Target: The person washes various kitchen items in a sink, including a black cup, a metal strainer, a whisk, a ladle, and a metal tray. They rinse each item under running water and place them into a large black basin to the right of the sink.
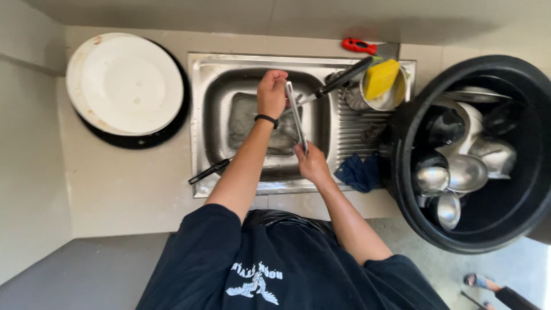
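Steel tongs (297,117) at frame centre, gripped at both ends by left hand (272,92) and right hand (311,162) over the sink (198,123); firm grip advisable.

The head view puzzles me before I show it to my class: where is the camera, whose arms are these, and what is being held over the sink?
The camera sits on the person's head and looks straight down, so their dark shirt fills the bottom and both bare arms reach away from it. There is no machine here, only hands. The left hand, with a black band at the wrist, and the right hand hold the two ends of a long thin metal utensil above the steel sink. Around it lie a white plate on the counter, a yellow sponge in a metal cup, a blue cloth, and a black tub of metal ladles.
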